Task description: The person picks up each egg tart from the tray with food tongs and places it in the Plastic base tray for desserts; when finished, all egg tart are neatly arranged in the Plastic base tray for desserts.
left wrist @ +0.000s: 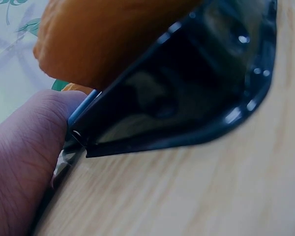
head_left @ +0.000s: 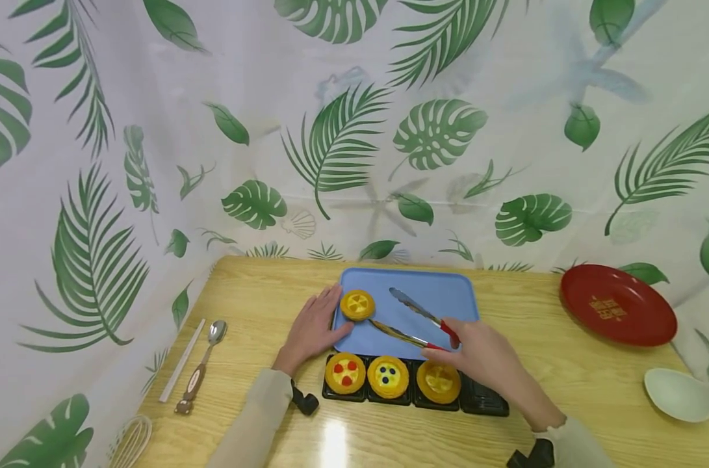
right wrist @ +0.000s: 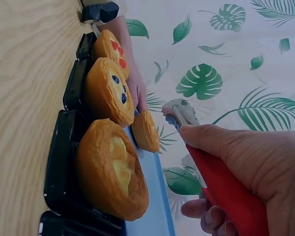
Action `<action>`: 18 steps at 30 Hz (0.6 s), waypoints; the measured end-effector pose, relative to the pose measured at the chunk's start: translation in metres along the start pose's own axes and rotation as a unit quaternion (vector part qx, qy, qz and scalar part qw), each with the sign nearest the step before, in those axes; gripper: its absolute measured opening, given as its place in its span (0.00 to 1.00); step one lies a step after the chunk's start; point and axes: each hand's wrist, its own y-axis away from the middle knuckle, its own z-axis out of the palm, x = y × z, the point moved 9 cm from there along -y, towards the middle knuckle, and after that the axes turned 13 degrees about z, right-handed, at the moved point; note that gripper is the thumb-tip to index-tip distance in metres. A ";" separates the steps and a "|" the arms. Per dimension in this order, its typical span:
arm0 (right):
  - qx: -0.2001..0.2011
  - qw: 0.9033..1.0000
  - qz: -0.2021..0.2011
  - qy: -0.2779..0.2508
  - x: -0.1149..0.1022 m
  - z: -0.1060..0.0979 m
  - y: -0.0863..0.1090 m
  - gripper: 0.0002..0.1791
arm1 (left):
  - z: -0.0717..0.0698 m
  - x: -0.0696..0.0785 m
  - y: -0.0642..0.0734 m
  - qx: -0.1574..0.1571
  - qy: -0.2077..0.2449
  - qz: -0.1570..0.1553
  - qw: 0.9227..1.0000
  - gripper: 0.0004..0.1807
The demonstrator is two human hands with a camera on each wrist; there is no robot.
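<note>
My right hand (head_left: 477,348) grips a pair of tongs (head_left: 414,304) by the red handles. The metal arms are spread apart over the blue tray (head_left: 412,279), the lower tip beside an egg tart (head_left: 357,304) at the tray's left. My left hand (head_left: 316,325) rests at the tray's left edge with fingers extended, thumb near that tart. In front stands a black plastic tray (head_left: 485,398) with compartments. It holds a tart with red dots (head_left: 345,373), one with dark blue dots (head_left: 388,377) and one with yellow pieces (right wrist: 113,169). No tart shows in the rightmost compartment.
A red oval plate (head_left: 617,305) and a pale ladle-like spoon (head_left: 678,394) lie to the right. On the left are a metal spoon (head_left: 216,331) with a brown handle, a white stick (head_left: 181,361) and a whisk (head_left: 130,442). A leaf-print curtain (head_left: 342,214) borders the table.
</note>
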 end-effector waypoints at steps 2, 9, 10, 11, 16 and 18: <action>-0.008 1.000 -0.008 0.009 -0.005 0.004 -0.007 0.28 | 0.000 0.000 0.000 -0.001 -0.001 0.000 1.000 0.52; -0.034 0.999 -0.026 0.019 -0.020 0.015 -0.032 0.28 | -0.001 0.000 0.000 -0.001 -0.002 0.005 1.000 0.54; -0.036 0.999 -0.027 0.019 -0.021 0.016 -0.035 0.29 | -0.001 0.000 0.000 -0.001 -0.001 0.005 1.000 0.54; -0.038 0.999 -0.027 0.017 -0.023 0.017 -0.038 0.29 | -0.001 -0.001 0.000 -0.001 0.000 0.005 1.000 0.54; -0.043 0.998 -0.028 0.025 -0.032 0.024 -0.050 0.31 | 0.000 -0.003 0.000 -0.008 -0.009 -0.002 1.000 0.55; -0.044 0.998 -0.029 0.030 -0.036 0.027 -0.053 0.31 | 0.001 -0.004 0.001 -0.008 -0.011 -0.005 1.000 0.55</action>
